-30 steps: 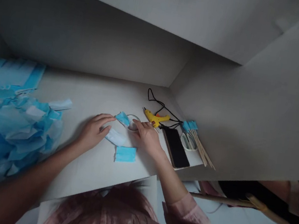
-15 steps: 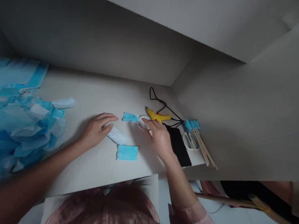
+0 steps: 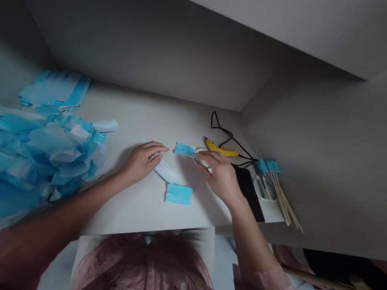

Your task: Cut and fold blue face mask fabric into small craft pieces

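Observation:
My left hand [image 3: 144,159] rests on the table with its fingers apart and nothing in them. Its thumb is by the end of a pale folded mask strip [image 3: 168,171]. My right hand [image 3: 223,176] is over a small, pale round-rimmed thing [image 3: 207,164], mostly hidden under the fingers. The fingers are stretched out, thumb apart; whether they touch that thing I cannot tell. Just left of these fingertips lies a small blue mask piece [image 3: 184,149]. Another blue mask piece [image 3: 179,194] lies closer to the front edge, below the strip.
A large heap of blue and white mask pieces [image 3: 50,152] fills the left, with stacked masks [image 3: 56,88] behind it. On the right lie a yellow glue gun [image 3: 222,148] with black cord, a dark flat slab [image 3: 249,192], white-handled scissors [image 3: 265,189] and blue-tipped sticks [image 3: 282,197].
The view has swung so that everything sits further right in the picture. My right fingers now cover more of the round-rimmed thing. The mask pieces lie as before.

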`<move>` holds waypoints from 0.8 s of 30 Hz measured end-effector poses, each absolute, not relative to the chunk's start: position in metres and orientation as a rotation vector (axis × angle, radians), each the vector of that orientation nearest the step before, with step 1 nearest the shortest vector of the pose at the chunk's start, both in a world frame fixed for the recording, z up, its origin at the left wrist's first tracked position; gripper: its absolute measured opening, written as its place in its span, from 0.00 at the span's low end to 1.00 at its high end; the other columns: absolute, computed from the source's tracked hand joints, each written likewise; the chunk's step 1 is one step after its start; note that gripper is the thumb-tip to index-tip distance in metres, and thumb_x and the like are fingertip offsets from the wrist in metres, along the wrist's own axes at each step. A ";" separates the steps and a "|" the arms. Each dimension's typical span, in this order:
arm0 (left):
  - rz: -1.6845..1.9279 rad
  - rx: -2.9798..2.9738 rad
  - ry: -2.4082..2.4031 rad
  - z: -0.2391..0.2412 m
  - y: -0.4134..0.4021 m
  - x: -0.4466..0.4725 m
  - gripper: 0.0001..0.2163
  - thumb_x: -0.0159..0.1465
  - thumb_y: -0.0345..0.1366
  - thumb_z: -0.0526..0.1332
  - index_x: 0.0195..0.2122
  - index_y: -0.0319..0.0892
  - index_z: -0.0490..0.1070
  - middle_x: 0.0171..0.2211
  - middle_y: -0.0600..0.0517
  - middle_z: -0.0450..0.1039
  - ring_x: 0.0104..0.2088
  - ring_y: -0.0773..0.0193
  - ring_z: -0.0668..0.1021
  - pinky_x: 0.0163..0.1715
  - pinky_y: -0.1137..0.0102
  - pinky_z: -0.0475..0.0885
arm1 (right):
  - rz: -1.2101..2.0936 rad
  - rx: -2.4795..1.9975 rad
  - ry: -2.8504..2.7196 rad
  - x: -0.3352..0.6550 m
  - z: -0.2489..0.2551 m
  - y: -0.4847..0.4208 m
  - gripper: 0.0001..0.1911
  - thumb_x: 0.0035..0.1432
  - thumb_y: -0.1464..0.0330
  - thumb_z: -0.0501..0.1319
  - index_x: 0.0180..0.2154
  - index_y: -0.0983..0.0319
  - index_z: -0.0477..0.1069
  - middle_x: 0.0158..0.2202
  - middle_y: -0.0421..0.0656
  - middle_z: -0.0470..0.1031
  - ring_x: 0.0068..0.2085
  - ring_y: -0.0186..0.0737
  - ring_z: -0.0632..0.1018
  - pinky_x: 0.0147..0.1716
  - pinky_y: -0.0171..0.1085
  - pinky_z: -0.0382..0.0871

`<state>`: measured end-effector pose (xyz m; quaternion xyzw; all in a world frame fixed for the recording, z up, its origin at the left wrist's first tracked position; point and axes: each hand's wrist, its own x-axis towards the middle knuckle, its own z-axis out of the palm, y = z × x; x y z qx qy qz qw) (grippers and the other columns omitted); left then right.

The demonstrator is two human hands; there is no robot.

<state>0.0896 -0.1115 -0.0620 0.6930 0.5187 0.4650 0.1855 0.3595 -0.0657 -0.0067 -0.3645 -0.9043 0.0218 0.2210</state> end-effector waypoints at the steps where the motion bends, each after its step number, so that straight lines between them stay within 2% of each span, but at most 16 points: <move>1: 1.309 1.943 1.454 -0.062 -0.112 0.090 0.14 0.66 0.30 0.56 0.47 0.41 0.79 0.47 0.46 0.80 0.47 0.59 0.81 0.49 0.64 0.76 | 0.038 -1.006 -2.538 0.348 -0.011 -0.065 0.15 0.68 0.69 0.59 0.53 0.59 0.77 0.53 0.47 0.80 0.53 0.52 0.78 0.52 0.50 0.71; 4: 1.302 1.924 1.430 -0.061 -0.112 0.091 0.13 0.66 0.30 0.57 0.46 0.42 0.79 0.45 0.47 0.81 0.44 0.60 0.81 0.47 0.65 0.75 | -0.035 -1.098 -2.621 0.319 -0.023 -0.054 0.14 0.65 0.71 0.62 0.51 0.61 0.77 0.52 0.49 0.80 0.53 0.55 0.76 0.53 0.50 0.67; 6: 1.314 1.899 1.416 -0.061 -0.112 0.091 0.12 0.66 0.31 0.57 0.45 0.43 0.80 0.44 0.48 0.81 0.45 0.60 0.81 0.48 0.65 0.74 | -0.048 -1.188 -2.644 0.306 -0.027 -0.042 0.10 0.63 0.73 0.61 0.45 0.64 0.79 0.47 0.53 0.81 0.50 0.55 0.76 0.51 0.50 0.65; 9: 1.359 1.747 1.395 -0.062 -0.111 0.090 0.11 0.65 0.33 0.59 0.44 0.43 0.80 0.44 0.47 0.81 0.44 0.60 0.80 0.47 0.65 0.73 | 0.195 -1.215 -2.529 0.294 -0.026 -0.025 0.06 0.60 0.75 0.62 0.34 0.63 0.78 0.38 0.52 0.81 0.45 0.51 0.76 0.47 0.46 0.65; 11: 1.440 1.511 1.363 -0.061 -0.109 0.089 0.12 0.64 0.35 0.62 0.47 0.43 0.79 0.47 0.46 0.80 0.45 0.60 0.79 0.46 0.65 0.73 | 0.498 -1.146 -2.373 0.287 -0.019 -0.020 0.05 0.61 0.71 0.61 0.33 0.61 0.76 0.33 0.46 0.79 0.40 0.45 0.75 0.43 0.42 0.65; 13: 1.534 1.226 1.259 -0.058 -0.107 0.088 0.19 0.62 0.39 0.65 0.54 0.43 0.75 0.51 0.45 0.77 0.47 0.59 0.78 0.46 0.65 0.73 | 0.939 -1.031 -2.126 0.280 -0.010 -0.021 0.08 0.62 0.63 0.61 0.33 0.60 0.74 0.30 0.41 0.76 0.34 0.39 0.73 0.38 0.38 0.65; 16: 1.557 0.934 0.986 -0.050 -0.107 0.089 0.26 0.62 0.49 0.67 0.57 0.41 0.71 0.50 0.43 0.75 0.46 0.57 0.78 0.45 0.63 0.74 | 1.537 -0.870 -1.653 0.269 -0.004 -0.029 0.14 0.55 0.55 0.67 0.32 0.60 0.74 0.28 0.37 0.72 0.30 0.34 0.70 0.34 0.35 0.62; 18: 1.502 0.865 0.863 -0.047 -0.108 0.090 0.28 0.62 0.57 0.64 0.53 0.38 0.73 0.44 0.42 0.76 0.43 0.56 0.78 0.42 0.62 0.75 | 1.680 -0.855 -1.483 0.262 -0.007 -0.034 0.16 0.49 0.55 0.72 0.31 0.60 0.75 0.27 0.36 0.71 0.28 0.33 0.68 0.32 0.34 0.60; 20: 1.446 0.845 0.851 -0.046 -0.109 0.092 0.28 0.61 0.60 0.64 0.46 0.37 0.75 0.39 0.43 0.77 0.40 0.57 0.79 0.41 0.62 0.74 | 1.737 -0.860 -1.390 0.257 -0.014 -0.039 0.18 0.46 0.55 0.74 0.29 0.60 0.75 0.24 0.36 0.71 0.27 0.32 0.67 0.30 0.34 0.59; 24: 1.391 0.862 0.964 -0.049 -0.110 0.091 0.19 0.56 0.49 0.72 0.37 0.38 0.75 0.29 0.51 0.76 0.30 0.66 0.75 0.36 0.69 0.69 | 1.839 -0.837 -1.329 0.253 -0.026 -0.046 0.19 0.47 0.53 0.74 0.28 0.61 0.74 0.23 0.37 0.70 0.27 0.33 0.68 0.31 0.35 0.62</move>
